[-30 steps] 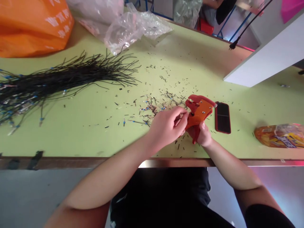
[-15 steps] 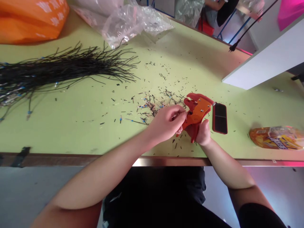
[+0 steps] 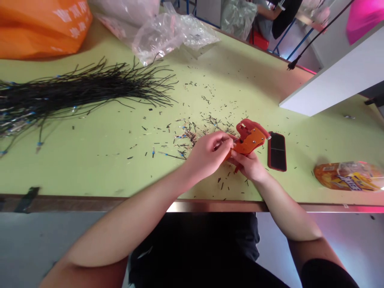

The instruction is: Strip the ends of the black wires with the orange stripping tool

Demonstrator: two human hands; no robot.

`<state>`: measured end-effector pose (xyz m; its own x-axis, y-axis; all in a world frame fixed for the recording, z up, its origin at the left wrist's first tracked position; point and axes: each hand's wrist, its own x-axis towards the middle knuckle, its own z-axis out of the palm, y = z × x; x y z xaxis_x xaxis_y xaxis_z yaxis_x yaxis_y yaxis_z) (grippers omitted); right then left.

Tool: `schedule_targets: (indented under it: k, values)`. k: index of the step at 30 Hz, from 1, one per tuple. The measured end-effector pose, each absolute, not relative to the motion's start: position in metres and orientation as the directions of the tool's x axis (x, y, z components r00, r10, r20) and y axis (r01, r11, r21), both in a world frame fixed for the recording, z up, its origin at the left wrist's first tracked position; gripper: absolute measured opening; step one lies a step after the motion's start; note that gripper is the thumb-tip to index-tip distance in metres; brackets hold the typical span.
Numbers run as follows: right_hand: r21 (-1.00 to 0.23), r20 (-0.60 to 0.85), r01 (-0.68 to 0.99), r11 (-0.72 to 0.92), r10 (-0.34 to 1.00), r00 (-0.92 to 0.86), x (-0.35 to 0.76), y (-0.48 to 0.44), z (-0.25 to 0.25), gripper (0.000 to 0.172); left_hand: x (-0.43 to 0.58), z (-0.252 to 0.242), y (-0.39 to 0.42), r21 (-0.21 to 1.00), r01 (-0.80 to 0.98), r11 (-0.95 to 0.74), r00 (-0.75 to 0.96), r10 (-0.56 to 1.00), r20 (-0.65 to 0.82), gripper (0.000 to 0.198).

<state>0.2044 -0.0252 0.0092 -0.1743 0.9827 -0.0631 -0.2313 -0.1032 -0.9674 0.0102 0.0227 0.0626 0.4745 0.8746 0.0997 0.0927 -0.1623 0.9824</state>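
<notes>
My right hand (image 3: 250, 166) is wrapped round the handles of an orange-red crimping tool (image 3: 249, 138), whose head points up and away from me. My left hand (image 3: 208, 154) is pinched at the tool's left side; what its fingertips hold is too small to make out. Both hands hover just above the green table (image 3: 120, 160), near its front edge. A scatter of small wire offcuts and blue-tipped ferrules (image 3: 192, 134) lies just left of the hands. A large bundle of thin black wires (image 3: 75, 90) stretches across the table's left side.
A dark phone (image 3: 276, 151) lies right of the tool. A yellow snack packet (image 3: 349, 176) sits at the far right, a white board (image 3: 333, 80) behind it. An orange bag (image 3: 45, 24) and clear plastic bags (image 3: 168, 30) are at the back. Another person sits beyond the table.
My right hand has squeezed the tool's handles together and tipped the tool lower, closer to the table. My left hand stays pinched at its jaw. The view shifted slightly.
</notes>
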Motion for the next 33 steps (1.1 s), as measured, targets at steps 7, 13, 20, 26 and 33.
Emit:
schedule_targets:
  k: [7,13,20,26,33]
  values:
    - [-0.953,-0.093,-0.287,-0.101,0.995,-0.039,0.2,-0.028,0.013,0.043,0.013,0.064,0.018,0.986,0.12,-0.116,0.508,0.861,0.039,0.02]
    - [-0.924,-0.031,-0.38,-0.036,0.999,-0.017,0.199,-0.03,0.017,0.037,0.013,0.064,0.018,0.99,0.101,-0.103,0.507,0.861,0.038,0.021]
    - [-0.911,-0.049,-0.404,-0.081,0.995,-0.088,0.204,-0.029,0.024,0.043,0.012,0.061,0.018,0.987,0.097,-0.127,0.526,0.849,0.058,0.023]
    - [-0.898,-0.066,-0.424,-0.116,0.989,-0.131,0.205,-0.027,0.013,0.038,0.012,0.058,0.019,0.986,0.071,-0.153,0.512,0.854,0.096,0.025]
    - [-0.958,0.029,-0.287,-0.019,0.987,-0.16,0.203,-0.031,0.007,0.032,0.013,0.058,0.02,0.995,0.013,-0.096,0.521,0.85,0.075,0.025]
